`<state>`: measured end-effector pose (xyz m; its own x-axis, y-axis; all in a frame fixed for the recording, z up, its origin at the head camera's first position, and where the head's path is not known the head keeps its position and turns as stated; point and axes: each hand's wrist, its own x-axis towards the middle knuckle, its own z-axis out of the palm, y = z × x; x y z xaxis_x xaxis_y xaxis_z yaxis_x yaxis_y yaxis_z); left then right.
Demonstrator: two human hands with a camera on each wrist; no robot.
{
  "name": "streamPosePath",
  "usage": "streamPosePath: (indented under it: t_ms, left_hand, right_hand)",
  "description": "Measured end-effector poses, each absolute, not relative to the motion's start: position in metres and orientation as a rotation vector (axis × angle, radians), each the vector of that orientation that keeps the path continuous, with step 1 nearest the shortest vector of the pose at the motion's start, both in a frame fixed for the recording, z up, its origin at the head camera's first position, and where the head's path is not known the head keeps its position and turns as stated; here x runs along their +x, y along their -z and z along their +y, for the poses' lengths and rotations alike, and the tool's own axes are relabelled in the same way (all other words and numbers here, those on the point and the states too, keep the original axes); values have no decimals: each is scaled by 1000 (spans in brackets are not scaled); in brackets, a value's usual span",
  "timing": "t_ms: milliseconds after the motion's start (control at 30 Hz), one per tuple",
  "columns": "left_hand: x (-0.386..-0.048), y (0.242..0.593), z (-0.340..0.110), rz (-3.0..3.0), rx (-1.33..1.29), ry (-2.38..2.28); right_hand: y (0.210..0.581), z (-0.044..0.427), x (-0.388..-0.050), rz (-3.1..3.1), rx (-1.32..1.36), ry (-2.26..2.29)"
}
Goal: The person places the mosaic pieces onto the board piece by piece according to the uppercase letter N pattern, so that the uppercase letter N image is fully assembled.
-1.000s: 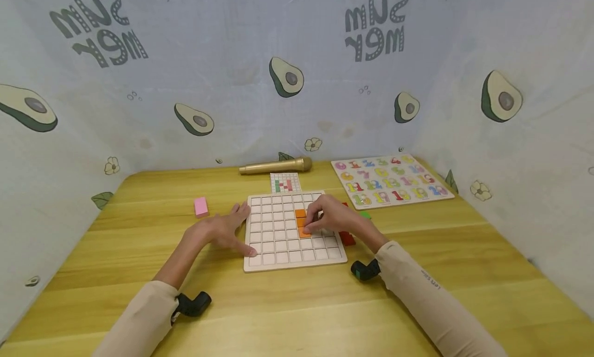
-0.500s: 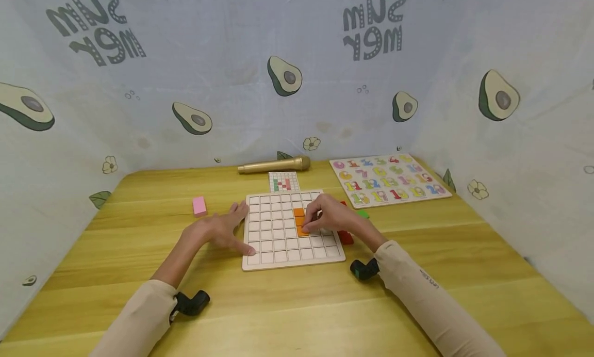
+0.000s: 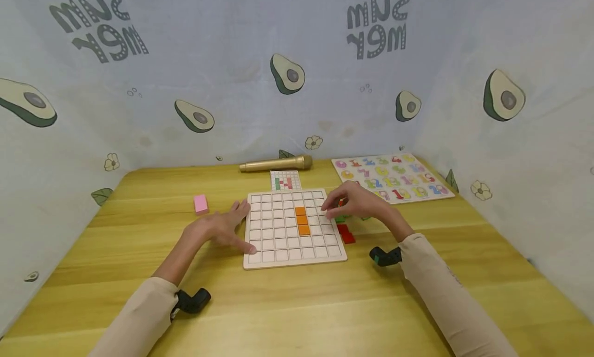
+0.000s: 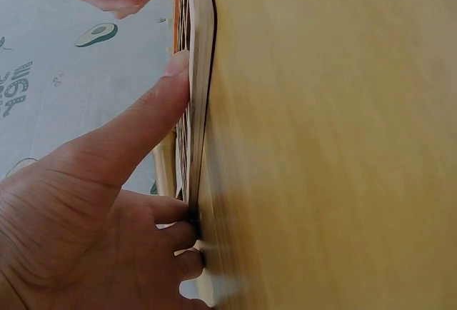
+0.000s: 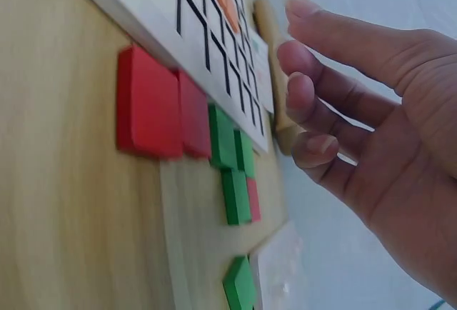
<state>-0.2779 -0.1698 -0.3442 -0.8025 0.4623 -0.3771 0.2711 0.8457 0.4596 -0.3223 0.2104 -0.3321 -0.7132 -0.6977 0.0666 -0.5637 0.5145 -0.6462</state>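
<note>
A white grid board (image 3: 278, 233) lies on the wooden table, with a column of orange square tiles (image 3: 302, 219) set in its cells. My left hand (image 3: 225, 228) rests at the board's left side, thumb on its front-left corner and fingers spread along the edge. In the left wrist view, that thumb (image 4: 153, 113) presses on the board's rim. Above the board's right edge hovers my right hand (image 3: 355, 201), its fingers loosely bent and nothing between them. Below it, beside the board, lie red tiles (image 5: 148, 106) and green tiles (image 5: 234, 196), partly hidden in the head view.
A pink block (image 3: 201, 204) sits left of the board. Behind the board are a small pattern card (image 3: 285, 180) and a gold microphone (image 3: 274, 164). A number puzzle board (image 3: 394, 176) lies at the back right. A patterned cloth (image 3: 232, 78) hangs behind the table.
My right hand has left the orange tiles and moved right to the board's edge, uncovering the column. The left hand stays in place.
</note>
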Motion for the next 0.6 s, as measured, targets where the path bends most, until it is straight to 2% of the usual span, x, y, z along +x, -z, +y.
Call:
streamPosePath:
  t_ms: [333,600]
  left_hand:
    - [-279,344,-172,2540,556,-532]
    - [-279,343,-170,2541,552,-531]
  right_hand:
    - [335,243,-334,2464,-990,973]
    - [336,251,-334,2398,-945,949]
